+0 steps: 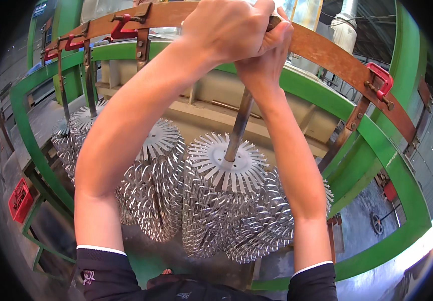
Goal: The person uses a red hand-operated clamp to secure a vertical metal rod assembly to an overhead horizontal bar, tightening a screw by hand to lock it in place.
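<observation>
Both my hands are raised together at a curved copper-coloured bar. My left hand (229,30) is closed, its fingers wrapped round something mostly hidden; a small dark brown end (274,22) shows beside the fingers. Just below and against it, my right hand (264,62) is closed too, its grip covered. From behind the right wrist a steel rod (241,123) slants down into a round slotted metal disc (226,161). Under this disc hang dense tiers of shiny curved metal pieces (211,215). The rod's upper end is hidden by my hands.
More racks hang at left, including a slotted disc (158,138) behind my left forearm. Red C-clamps (124,27) and another red clamp (381,80) grip the copper-coloured bar (326,40). A green frame (402,200) surrounds the racks. A red crate (20,200) stands low at left.
</observation>
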{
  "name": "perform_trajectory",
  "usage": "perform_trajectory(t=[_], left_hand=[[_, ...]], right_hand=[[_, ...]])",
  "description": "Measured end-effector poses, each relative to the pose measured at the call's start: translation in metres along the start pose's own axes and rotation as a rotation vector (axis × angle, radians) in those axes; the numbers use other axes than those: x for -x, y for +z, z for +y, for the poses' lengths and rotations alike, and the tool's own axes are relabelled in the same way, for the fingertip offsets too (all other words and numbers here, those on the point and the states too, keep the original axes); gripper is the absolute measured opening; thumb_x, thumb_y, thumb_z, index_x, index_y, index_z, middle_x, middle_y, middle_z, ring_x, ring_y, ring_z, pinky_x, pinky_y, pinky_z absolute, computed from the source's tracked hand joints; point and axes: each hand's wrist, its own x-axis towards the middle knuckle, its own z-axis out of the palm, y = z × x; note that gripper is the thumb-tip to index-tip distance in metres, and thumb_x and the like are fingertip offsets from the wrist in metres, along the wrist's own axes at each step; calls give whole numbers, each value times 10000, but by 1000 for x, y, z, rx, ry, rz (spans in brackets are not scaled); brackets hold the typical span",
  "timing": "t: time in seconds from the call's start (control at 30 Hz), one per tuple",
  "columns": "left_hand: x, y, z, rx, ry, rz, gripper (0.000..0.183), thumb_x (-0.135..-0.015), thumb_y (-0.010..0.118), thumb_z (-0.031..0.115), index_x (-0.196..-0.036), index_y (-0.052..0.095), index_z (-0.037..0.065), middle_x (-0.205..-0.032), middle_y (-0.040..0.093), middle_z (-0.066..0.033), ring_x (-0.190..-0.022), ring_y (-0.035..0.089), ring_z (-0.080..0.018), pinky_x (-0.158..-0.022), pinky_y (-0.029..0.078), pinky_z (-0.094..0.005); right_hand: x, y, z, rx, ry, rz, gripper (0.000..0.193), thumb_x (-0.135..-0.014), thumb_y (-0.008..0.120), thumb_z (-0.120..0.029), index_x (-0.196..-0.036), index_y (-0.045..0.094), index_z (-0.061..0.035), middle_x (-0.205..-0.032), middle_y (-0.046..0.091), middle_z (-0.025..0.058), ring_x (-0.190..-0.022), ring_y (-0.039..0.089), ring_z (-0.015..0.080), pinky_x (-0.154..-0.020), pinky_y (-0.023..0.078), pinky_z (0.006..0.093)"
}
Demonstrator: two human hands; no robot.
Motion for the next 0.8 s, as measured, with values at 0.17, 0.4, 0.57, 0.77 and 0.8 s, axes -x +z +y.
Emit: perform_trajectory(t=[0.17,0.4,0.57,0.77,0.8], left_hand=[[-5,-3,-10,39,102,-22,393,-960,586,389,-871,624,8,-611,634,-176,-494,637,-339,-461,520,-422],[-26,-13,-32,18,411,-71,394,-950,593,385,-901,607,-6,-638,633,-184,-547,629,-356,-528,518,-452],[-24,-25,-25,-68,310,-354,369,-921,629,370,-937,591,3,-735,658,-189,-619,647,-362,-558,518,-459],[-16,-33,-39,162,395,-300,331,-925,669,338,-1017,586,32,-886,691,-161,-697,666,-361,-595,529,-457],[-10,-30,-34,242,341,-225,314,-936,660,334,-1033,591,42,-893,693,-158,-711,675,-354,-596,536,-443]], right_hand=[[-6,-1,-2,-94,29,11,406,-763,780,-105,-1109,590,-14,-1156,562,166,-1167,482,398,-997,385,479],[-4,-4,-3,-52,45,-26,399,-738,764,-57,-1081,563,-22,-1145,551,171,-1143,487,395,-954,418,457],[4,5,6,-68,65,133,494,-765,780,-101,-1182,523,-35,-1201,535,165,-1168,489,383,-986,415,463],[-6,-4,-15,-118,125,82,474,-811,740,-89,-1233,541,-5,-1215,521,202,-1176,499,428,-1017,408,520],[-4,-5,-15,-90,147,54,485,-791,743,-68,-1232,550,-10,-1226,514,200,-1176,501,426,-1013,414,516]])
